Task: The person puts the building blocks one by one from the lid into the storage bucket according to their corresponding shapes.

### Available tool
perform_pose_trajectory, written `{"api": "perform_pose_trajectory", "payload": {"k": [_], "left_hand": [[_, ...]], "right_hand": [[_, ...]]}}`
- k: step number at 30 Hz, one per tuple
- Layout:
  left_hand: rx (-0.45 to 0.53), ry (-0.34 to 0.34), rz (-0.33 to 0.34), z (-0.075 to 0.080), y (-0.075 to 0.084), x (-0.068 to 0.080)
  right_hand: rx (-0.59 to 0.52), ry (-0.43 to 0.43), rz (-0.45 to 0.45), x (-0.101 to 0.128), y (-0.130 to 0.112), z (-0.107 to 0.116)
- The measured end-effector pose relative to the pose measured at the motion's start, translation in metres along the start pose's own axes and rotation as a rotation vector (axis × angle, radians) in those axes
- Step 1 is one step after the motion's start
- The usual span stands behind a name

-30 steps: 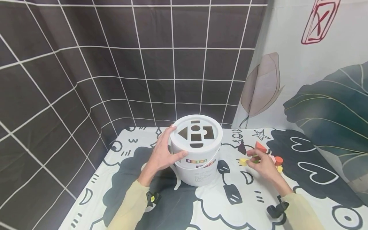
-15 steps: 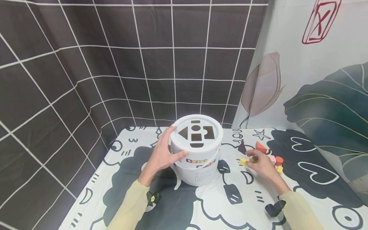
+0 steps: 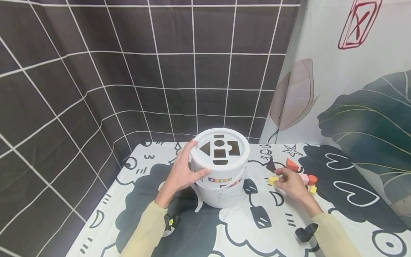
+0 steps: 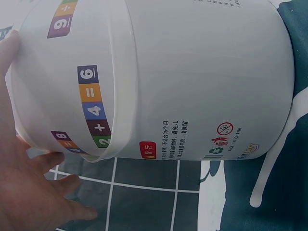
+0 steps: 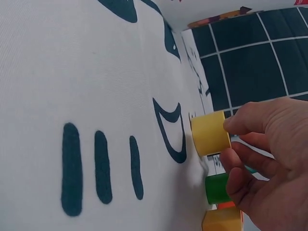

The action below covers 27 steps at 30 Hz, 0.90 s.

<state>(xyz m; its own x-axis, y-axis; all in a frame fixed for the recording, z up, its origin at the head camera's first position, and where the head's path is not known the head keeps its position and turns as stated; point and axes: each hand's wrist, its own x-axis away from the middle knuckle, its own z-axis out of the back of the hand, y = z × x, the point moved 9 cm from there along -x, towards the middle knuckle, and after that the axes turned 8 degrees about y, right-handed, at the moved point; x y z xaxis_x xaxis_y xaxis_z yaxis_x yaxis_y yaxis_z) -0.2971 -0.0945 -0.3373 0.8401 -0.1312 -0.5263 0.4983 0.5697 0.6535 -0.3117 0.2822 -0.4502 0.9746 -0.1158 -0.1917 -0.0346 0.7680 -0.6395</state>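
Observation:
A white bucket stands upright on the cloth, its lid cut with several shaped holes. My left hand grips the lid's left side, thumb in front and index finger toward the back. The left wrist view shows the other fingers spread loosely beside the bucket's printed number strips. Away to the right, my right hand pinches a yellow block between thumb and fingers, low over the cloth. Just under those fingers, a green block shows partly in the right wrist view.
Around the right hand lie a red triangular block, a red round block, a pink block and another yellow block. A dark triangular piece lies behind. A dark grid-patterned curtain hangs at the back.
The right hand's fingers have drawn together on the yellow block, and the green block beneath them has gone out of sight in the head view. The left hand and bucket stay put.

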Motion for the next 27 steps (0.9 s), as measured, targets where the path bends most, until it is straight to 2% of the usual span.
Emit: {"api": "perform_pose_trajectory", "payload": {"k": [12,27], "left_hand": [[-0.005,-0.009,0.007,-0.0012,-0.0004,0.0007],[-0.001,-0.009,0.012,-0.0003,-0.0005,0.0005]], "right_hand": [[-0.019,0.007,0.046,0.0009,-0.0015,-0.0037],[0.038,0.04,0.106,0.0,-0.002,-0.0078]]}}
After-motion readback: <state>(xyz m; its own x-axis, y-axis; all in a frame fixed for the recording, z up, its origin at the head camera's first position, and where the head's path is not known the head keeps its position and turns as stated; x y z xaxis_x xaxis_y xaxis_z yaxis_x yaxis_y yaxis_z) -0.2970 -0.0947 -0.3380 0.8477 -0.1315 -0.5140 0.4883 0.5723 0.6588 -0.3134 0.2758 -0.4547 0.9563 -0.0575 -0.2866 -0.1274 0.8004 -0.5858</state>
